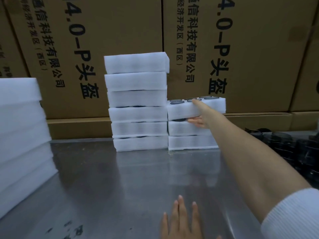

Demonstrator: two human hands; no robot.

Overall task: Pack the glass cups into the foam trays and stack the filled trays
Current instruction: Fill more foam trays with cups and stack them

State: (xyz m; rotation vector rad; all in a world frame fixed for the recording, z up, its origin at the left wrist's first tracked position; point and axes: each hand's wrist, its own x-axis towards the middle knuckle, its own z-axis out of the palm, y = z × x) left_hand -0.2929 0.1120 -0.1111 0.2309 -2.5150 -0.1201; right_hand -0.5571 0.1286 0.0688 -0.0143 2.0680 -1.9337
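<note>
Foam tray in right hand

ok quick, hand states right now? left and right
Left hand: open, fingers straight, flat on the metal table, holding nothing.
Right hand: grips the top foam tray of the shorter stack, thumb on top, fingers underneath.

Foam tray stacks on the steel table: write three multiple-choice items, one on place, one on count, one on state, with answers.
1. Where is the shorter stack?
A. Right of the tall stack
B. Left of it
C. On top of it

2. How many trays in the tall stack?
A. Two
B. Six
C. Ten

3. What is the right hand doing?
A. Hanging idle
B. Gripping the top tray
C. Lying flat on the table

Answers: 1 A, the stacks stand side by side. 2 B, six layers show. 3 B, thumb above, fingers beneath.
</note>
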